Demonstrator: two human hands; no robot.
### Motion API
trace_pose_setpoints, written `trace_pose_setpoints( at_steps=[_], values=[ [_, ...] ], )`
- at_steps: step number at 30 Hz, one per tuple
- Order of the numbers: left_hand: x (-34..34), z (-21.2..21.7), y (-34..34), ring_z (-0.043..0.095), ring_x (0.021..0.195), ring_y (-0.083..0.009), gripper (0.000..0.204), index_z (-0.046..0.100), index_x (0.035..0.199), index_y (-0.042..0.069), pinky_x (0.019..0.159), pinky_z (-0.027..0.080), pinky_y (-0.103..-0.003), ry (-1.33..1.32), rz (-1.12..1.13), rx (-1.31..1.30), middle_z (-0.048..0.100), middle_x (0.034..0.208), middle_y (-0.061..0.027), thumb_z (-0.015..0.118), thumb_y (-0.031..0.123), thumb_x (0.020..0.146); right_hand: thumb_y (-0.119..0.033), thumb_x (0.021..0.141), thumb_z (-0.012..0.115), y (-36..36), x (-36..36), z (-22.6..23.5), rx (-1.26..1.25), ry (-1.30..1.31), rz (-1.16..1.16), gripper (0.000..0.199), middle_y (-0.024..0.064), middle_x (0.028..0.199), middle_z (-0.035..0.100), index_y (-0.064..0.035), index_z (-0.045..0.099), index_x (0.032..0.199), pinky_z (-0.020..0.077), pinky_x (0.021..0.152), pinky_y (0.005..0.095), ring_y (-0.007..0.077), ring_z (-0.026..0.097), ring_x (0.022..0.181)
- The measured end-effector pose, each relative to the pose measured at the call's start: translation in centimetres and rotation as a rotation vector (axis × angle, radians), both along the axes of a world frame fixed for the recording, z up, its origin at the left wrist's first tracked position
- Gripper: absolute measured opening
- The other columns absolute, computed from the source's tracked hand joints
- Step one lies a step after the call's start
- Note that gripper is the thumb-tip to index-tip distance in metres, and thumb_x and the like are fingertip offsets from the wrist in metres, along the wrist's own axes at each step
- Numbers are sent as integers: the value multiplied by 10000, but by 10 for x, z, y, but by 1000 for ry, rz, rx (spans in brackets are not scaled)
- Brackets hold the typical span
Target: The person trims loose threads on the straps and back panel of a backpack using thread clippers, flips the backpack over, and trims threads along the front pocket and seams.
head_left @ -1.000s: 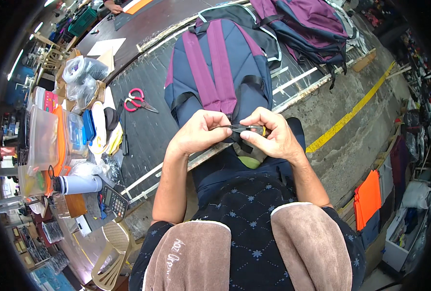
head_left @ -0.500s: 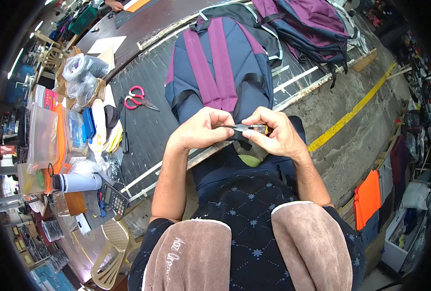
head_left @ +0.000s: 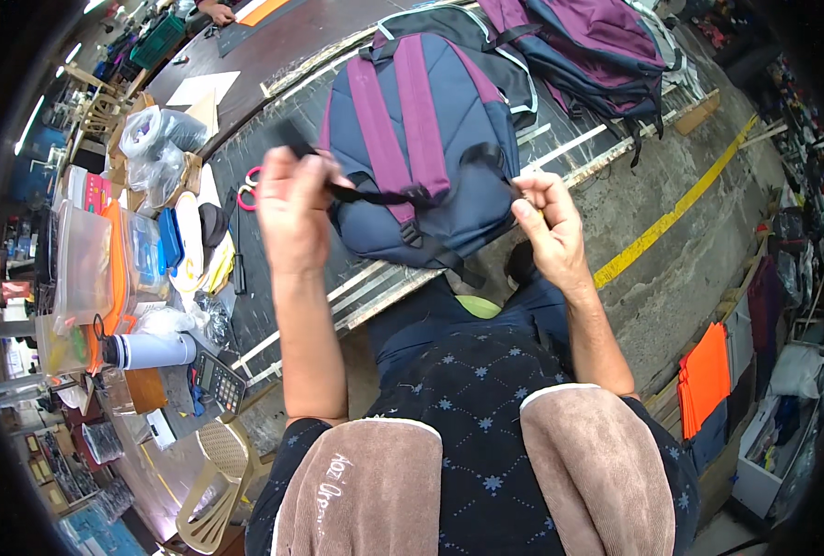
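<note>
My left hand (head_left: 293,208) is raised over the near left side of the work table (head_left: 273,56), fingers closed on a black webbing strap (head_left: 375,195) whose loose end sticks up past my knuckles. The strap runs right from that grip across the lower part of the navy backpack (head_left: 430,176), which lies flat on the table with its 2 purple shoulder straps (head_left: 389,130) facing up. My right hand (head_left: 546,222) is on the near right of the pack, thumb and fingers pinched together on the other end of the black strap at the bag's edge. Just left of my left hand, red-handled scissors (head_left: 248,188) lie on the table. Farther away, to the right, more backpacks (head_left: 597,46) in purple and navy are piled up. Clear plastic boxes (head_left: 88,264) and a white bottle (head_left: 148,350) crowd the far left.
</note>
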State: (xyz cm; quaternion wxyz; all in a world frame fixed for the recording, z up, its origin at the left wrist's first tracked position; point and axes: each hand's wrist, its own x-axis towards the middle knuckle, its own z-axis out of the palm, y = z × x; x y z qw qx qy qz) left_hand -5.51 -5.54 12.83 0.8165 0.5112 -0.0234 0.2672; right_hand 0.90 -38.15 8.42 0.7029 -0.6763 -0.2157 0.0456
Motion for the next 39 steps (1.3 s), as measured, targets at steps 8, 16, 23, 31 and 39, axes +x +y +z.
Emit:
trace_pose_setpoints(
  at_steps=[8, 16, 23, 31, 39],
  values=[
    [-34, 21, 2, 795, 952, -272, 422, 683, 1193, -22, 864, 675, -446, 4, -81, 237, 796, 1021, -193, 659, 398, 1163, -128, 1065, 809, 7, -1, -15, 92, 74, -8, 272, -74, 900, 467, -99, 551, 984, 343, 685, 216, 25, 379, 772],
    [-33, -18, -25, 734, 833, -279, 536, 753, 997, -34, 747, 579, -395, 450, -339, 580, 734, 858, -125, 654, 477, 1127, -226, 1148, 679, 30, -4, -4, 333, 50, 81, 254, -62, 867, 521, -81, 556, 980, 359, 666, 225, 28, 424, 762],
    [-22, -98, -54, 691, 871, -213, 946, 594, 1550, -27, 824, 604, -369, 607, 375, 1224, 699, 1043, -97, 995, 374, 793, -245, 1157, 671, 54, -26, -18, 254, 118, 204, 257, -19, 919, 604, -49, 600, 1007, 446, 782, 233, 45, 533, 859],
    [-24, -106, -52, 646, 836, -151, 999, 465, 1668, -16, 774, 594, -325, 639, 319, 911, 672, 1199, -124, 941, 155, 807, -184, 1144, 718, 53, -19, -21, 81, 208, 114, 194, -85, 886, 540, -67, 612, 1032, 400, 725, 219, 13, 461, 810],
    [-25, -94, -60, 592, 829, -68, 1436, 117, 1806, 26, 704, 522, -217, 545, 179, 380, 633, 1351, -123, 1070, 99, 734, -180, 1131, 739, 54, -20, -22, -2, 213, 149, 194, -96, 870, 533, -70, 621, 1023, 373, 682, 224, 1, 438, 783]
  ],
)
